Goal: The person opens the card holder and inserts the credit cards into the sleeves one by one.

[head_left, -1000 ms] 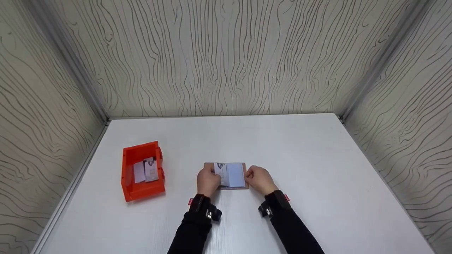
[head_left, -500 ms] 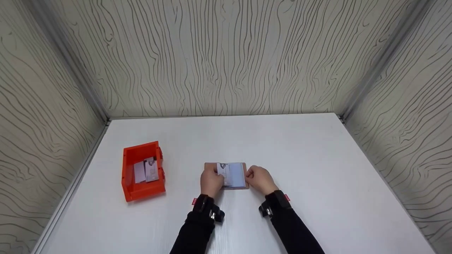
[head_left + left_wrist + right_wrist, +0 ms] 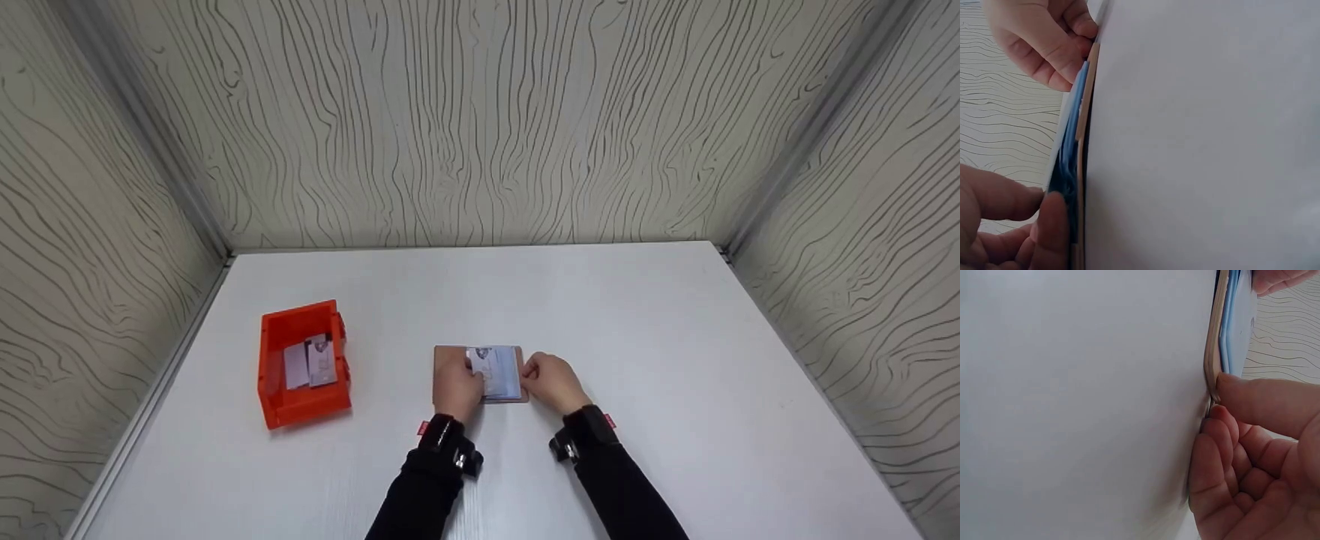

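A brown-covered booklet or card holder (image 3: 448, 354) lies open on the white table, with bluish leaves (image 3: 511, 367) on its right part. Over those leaves is a white card (image 3: 484, 366) with a dark emblem, which my left hand (image 3: 457, 386) pinches by its left side between thumb and finger. In the left wrist view, the left hand (image 3: 1005, 219) is at the near end of the brown cover (image 3: 1088, 95). My right hand (image 3: 553, 381) pinches the holder's right edge. The right wrist view shows thumb and fingers of the right hand (image 3: 1264, 450) at the brown cover's corner (image 3: 1214, 377).
To the left stands an orange-red bin (image 3: 271, 367) holding several white cards (image 3: 321, 361), some with a dark emblem. Patterned panels (image 3: 480, 135) rise behind the white table (image 3: 637, 322) and at both sides.
My left hand has slid to the right with the white card, which now covers more of the bluish leaves. More brown cover shows at left. The right hand has stayed at the edge.
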Demonstrator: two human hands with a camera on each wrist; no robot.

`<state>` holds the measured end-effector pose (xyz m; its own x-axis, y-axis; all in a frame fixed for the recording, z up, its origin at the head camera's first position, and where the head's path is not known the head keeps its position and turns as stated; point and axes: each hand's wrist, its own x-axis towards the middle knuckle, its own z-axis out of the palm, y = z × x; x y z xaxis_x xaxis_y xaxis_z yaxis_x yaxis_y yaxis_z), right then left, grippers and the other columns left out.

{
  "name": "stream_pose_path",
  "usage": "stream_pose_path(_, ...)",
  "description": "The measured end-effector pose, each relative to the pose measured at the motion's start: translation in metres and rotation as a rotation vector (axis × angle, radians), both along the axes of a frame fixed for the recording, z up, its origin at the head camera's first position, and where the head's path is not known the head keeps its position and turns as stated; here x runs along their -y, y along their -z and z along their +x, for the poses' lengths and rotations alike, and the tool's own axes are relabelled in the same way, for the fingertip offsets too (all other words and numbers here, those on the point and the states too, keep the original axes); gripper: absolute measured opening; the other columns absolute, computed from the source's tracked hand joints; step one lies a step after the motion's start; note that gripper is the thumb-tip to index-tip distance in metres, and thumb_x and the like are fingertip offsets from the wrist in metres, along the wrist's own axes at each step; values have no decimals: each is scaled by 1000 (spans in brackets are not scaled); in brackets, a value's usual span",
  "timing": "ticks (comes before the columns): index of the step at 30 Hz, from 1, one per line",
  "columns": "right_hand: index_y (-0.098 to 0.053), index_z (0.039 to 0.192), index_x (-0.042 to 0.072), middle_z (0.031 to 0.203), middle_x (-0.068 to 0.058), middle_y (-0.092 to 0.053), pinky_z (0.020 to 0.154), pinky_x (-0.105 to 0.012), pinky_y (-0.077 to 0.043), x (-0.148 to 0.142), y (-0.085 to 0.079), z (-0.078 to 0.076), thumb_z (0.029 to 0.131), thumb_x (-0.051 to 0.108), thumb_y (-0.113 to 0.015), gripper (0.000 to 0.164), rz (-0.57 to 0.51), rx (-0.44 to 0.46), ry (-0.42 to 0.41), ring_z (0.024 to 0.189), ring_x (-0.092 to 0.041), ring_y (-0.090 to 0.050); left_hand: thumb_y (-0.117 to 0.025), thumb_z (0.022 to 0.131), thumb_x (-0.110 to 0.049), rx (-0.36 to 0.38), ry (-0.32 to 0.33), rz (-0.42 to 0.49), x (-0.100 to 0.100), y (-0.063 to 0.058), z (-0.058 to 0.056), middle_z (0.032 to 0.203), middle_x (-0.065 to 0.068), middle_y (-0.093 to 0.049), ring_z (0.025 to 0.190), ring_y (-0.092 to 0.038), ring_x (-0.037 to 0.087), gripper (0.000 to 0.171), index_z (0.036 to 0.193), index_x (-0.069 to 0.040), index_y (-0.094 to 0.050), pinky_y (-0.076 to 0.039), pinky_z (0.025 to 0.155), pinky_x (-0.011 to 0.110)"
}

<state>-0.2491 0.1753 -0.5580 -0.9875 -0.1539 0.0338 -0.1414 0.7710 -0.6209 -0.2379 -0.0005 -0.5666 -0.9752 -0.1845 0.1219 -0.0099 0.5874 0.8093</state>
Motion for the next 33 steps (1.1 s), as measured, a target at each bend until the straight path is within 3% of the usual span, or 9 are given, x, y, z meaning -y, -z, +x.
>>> stream_pose_path(10,-64,80,5,70,0,-54,67,-34,-44,0,1,-2,81,8,-76,13,2,-13,10,67,-15,-50,-69,75,0,-79,-8,-59,-3,1,2,68,5,-58,63,-52,21,6,78,2,-64,-44,57,36)
stream_pose_path(14,-63,81,5,70,1,-54,66,-33,-44,0,0,-1,82,8,-75,12,-5,21,16,66,-15,-50,-69,74,1,-111,5,-68,-3,2,2,68,7,-62,61,-53,21,5,77,2,-65,-44,55,36)
stream_pose_path(22,-63,81,5,69,1,-55,65,-32,-44,0,0,-1,82,8,-75,12,-6,22,21,65,-14,-50,-71,74,1,-81,41,-45,-3,1,0,70,6,-63,62,-53,19,10,84,5,-71,-45,55,34)
stream_pose_path(28,-63,82,5,70,1,-55,65,-33,-44,1,0,-1,83,8,-75,12,-1,23,9,65,-14,-50,-70,72,1,-110,41,-54,-2,2,1,68,6,-62,63,-55,21,11,83,5,-70,-46,57,36)
stream_pose_path(33,-63,81,5,70,0,-54,65,-33,-44,0,0,-2,83,9,-75,13,9,17,14,66,-15,-50,-71,76,2,-103,29,-15,1,-5,2,67,3,-59,64,-55,19,11,86,4,-69,-46,58,33)
